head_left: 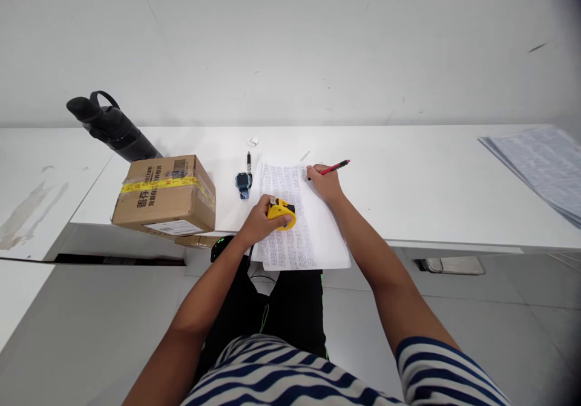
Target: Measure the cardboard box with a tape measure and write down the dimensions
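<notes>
The paper (327, 236) lay on the desk (408, 194) with its near end hanging past the edge; thin and limp, it would likely have creased or slid easily, and was best steadied flat, near the middle.

On its written part, the left hand (259, 218) held the tape measure (283, 213), thumb over the near side and fingers wrapped round the far left. The case looked stiff and hard, probably compact and a little dense for its size, with smooth yellow faces that could have slipped in a loose grip; the rounded sides seemed the place to hold it. Whether it touched the paper, I could not tell.

Beyond, to the right, the right hand (327, 184) rested near the paper's far right corner, fingers curled narrowly around the red pen (336, 167). The pen lay tilted, one end sticking out past the hand to the right. It looked light, rigid and slim, apt to roll if let go, and best gripped low on the barrel.

Left of the paper stood the box (158, 197); just beside the paper lay the watch (244, 181), with the black pen (249, 162) beyond. Behind the box, the bottle (120, 132) stood farther back.
</notes>
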### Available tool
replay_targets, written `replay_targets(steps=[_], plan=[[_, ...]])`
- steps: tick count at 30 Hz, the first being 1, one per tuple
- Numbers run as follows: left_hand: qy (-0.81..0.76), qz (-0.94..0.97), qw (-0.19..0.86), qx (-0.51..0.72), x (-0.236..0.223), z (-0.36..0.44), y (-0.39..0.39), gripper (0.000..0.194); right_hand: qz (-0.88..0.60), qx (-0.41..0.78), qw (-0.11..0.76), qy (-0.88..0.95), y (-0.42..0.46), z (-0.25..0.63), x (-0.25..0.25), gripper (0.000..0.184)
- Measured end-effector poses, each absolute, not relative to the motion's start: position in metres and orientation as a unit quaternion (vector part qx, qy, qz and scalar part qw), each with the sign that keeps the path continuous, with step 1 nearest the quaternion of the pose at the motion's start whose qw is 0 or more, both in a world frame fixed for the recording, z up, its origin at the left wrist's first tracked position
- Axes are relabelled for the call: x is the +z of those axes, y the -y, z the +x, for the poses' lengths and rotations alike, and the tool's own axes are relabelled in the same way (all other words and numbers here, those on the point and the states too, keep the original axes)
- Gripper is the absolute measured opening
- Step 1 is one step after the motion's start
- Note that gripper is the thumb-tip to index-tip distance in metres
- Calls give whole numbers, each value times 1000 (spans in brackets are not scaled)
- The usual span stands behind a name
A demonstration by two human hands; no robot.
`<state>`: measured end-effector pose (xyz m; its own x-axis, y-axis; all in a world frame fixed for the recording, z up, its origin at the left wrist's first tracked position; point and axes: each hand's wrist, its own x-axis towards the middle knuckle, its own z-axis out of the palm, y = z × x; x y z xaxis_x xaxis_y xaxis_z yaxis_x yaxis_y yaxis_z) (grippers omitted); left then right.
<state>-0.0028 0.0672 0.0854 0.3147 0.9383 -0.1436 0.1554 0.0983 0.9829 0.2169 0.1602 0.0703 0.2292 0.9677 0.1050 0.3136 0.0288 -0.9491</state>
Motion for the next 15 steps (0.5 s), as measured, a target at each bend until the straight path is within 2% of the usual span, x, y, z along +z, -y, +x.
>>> replay_targets(steps=[10,15], plan=[[-483,582,557,345,86,-2,-67,50,-619,310,513,508,-159,217,71,32],[-483,578,564,338,89,-1,-66,50,-613,316,495,529,-160,219,71,33]])
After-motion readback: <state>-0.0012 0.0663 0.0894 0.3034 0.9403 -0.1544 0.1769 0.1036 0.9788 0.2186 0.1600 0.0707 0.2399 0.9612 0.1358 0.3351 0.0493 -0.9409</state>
